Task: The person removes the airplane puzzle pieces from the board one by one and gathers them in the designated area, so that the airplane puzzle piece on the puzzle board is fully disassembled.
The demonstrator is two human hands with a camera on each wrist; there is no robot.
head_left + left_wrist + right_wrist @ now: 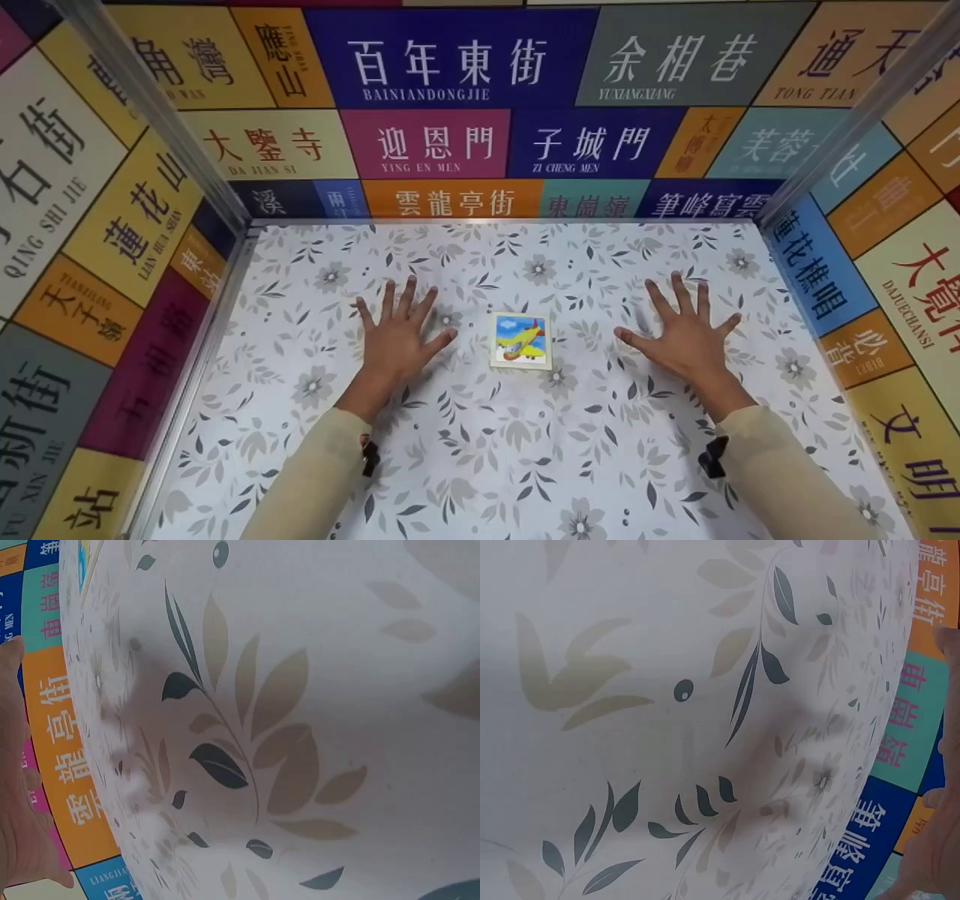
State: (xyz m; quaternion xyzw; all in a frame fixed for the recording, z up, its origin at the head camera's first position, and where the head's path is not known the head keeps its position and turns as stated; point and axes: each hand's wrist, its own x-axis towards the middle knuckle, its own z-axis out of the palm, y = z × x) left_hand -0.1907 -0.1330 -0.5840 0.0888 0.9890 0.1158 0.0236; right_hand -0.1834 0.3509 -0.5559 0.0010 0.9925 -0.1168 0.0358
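Observation:
A small square picture puzzle (520, 341) lies flat on the tabletop between the two hands. Its pale frame surrounds a yellow airplane on a blue sky. To its left, my left hand (397, 341) is held palm down with fingers spread and nothing in it. My right hand (684, 341) mirrors it on the other side, also spread and holding nothing. In the left wrist view, part of the left hand (26, 795) shows at the left edge above the cloth. The right wrist view has part of the right hand (934, 840) at its right edge.
A white cloth with grey leaves and flowers (480, 465) covers the table. Panels of coloured street-name signs (450, 56) stand behind it and along both sides, with clear edging strips (180, 112) at the corners. Dark wrist cameras (369, 455) sit by both cuffs.

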